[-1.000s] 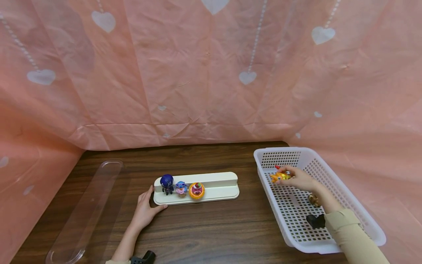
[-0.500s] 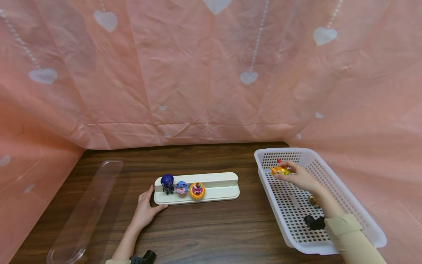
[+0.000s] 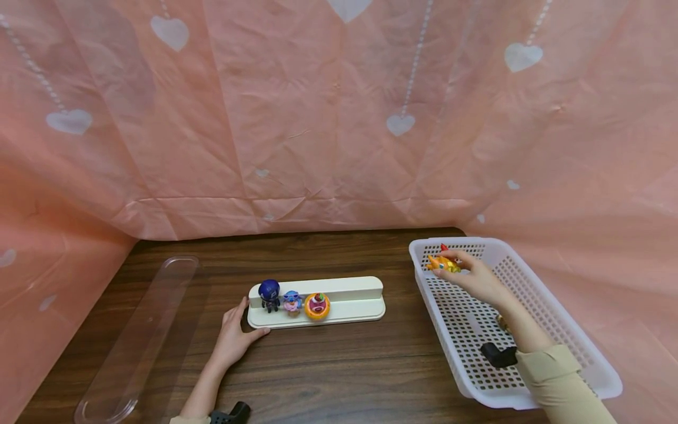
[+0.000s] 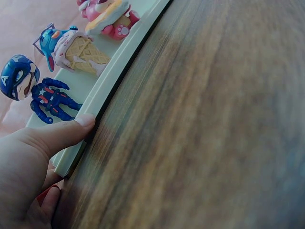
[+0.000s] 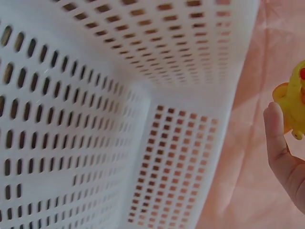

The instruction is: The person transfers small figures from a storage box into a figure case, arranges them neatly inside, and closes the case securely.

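Note:
My left hand (image 3: 233,338) grips the left end of a cream two-step display stand (image 3: 352,306). In the left wrist view its thumb (image 4: 71,131) lies on the stand's front edge. Three figurines stand there in a row: a blue-helmeted hero figurine (image 3: 269,294), a blue character on an ice-cream cone (image 3: 292,302) and a pink character in an orange-rimmed round (image 3: 317,307). Over the far-left part of the basket, my right hand (image 3: 479,280) pinches a yellow-orange figurine (image 3: 444,264). A red tip shows above those fingers. The figurine is partly cut off in the right wrist view.
A white perforated basket (image 3: 435,333) stands at the right. Inside it, a small brown-gold figurine (image 3: 502,322) is partly hidden by my right wrist. A long clear plastic cover (image 3: 140,338) lies at the left on the wooden table (image 3: 339,377). Pink curtain (image 3: 318,118) surrounds the table.
My right hand has moved up and slightly left in the head view with the yellow-orange figurine. The left hand and the stand have stayed in place.

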Action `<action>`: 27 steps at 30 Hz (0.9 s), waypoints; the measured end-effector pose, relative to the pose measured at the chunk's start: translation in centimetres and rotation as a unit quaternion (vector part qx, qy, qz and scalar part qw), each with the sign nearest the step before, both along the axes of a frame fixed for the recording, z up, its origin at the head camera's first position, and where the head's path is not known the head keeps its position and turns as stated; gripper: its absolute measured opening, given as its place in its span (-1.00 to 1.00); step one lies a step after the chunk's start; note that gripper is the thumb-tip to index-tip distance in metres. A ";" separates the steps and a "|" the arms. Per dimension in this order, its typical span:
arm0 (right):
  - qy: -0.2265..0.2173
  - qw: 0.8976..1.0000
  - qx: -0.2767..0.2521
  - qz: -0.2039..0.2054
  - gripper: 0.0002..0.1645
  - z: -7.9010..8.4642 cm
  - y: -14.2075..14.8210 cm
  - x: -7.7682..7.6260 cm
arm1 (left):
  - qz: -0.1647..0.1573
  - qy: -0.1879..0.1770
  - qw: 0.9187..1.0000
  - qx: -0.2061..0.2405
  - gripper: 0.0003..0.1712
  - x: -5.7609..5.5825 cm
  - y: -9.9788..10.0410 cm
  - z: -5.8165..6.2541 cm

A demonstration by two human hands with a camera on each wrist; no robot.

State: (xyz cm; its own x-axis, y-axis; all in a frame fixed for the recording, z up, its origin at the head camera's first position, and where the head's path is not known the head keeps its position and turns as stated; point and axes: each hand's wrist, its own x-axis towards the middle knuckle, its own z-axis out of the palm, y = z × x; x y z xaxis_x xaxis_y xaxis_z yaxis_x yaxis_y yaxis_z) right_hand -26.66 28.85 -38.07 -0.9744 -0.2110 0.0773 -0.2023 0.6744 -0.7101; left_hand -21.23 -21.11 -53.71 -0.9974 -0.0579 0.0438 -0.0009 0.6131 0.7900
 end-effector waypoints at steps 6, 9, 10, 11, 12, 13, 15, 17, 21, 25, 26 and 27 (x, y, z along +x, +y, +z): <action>0.009 1.000 0.005 -0.022 -0.35 1.1 -1.6 0.6 | 0.000 0.003 1.000 0.000 0.17 0.0 0.0 0.0; 0.016 0.999 0.004 -0.028 -0.34 1.5 -2.3 0.8 | -0.001 0.001 1.000 0.002 0.17 0.0 0.0 0.0; 0.018 0.999 0.001 -0.029 -0.34 1.6 -2.5 0.9 | -0.001 -0.001 1.000 0.003 0.17 0.0 0.0 -0.1; 0.022 0.999 0.001 -0.032 -0.34 1.7 -2.8 1.0 | -0.001 -0.002 1.000 0.004 0.17 0.0 0.0 -0.1; 0.025 0.999 0.000 -0.034 -0.34 1.9 -3.0 1.1 | -0.001 -0.002 1.000 0.006 0.17 0.0 0.0 -0.1; 0.029 0.999 -0.001 -0.035 -0.35 2.0 -3.2 1.2 | -0.001 -0.002 1.000 0.006 0.17 0.0 0.0 -0.1; 0.031 0.999 -0.009 -0.036 -0.35 2.3 -3.7 1.3 | -0.001 0.000 1.000 0.007 0.17 0.0 0.0 0.0; 0.028 0.999 -0.016 -0.036 -0.36 2.6 -4.2 1.5 | 0.000 0.000 1.000 0.006 0.17 -0.1 -0.1 0.0; 0.017 0.999 -0.044 -0.027 -0.36 2.9 -5.3 1.8 | -0.001 -0.003 1.000 0.004 0.18 -0.1 -0.1 0.1; 0.034 0.997 -0.070 -0.017 -0.42 2.9 -6.2 1.9 | -0.001 -0.003 1.000 0.001 0.18 -0.1 -0.1 0.1; 0.040 0.996 -0.072 -0.017 -0.43 2.9 -6.4 1.9 | -0.001 -0.003 1.000 0.001 0.18 0.0 -0.1 0.1; 0.044 0.996 -0.076 -0.016 -0.44 2.9 -6.6 1.9 | -0.001 -0.004 1.000 0.001 0.18 0.0 -0.1 0.1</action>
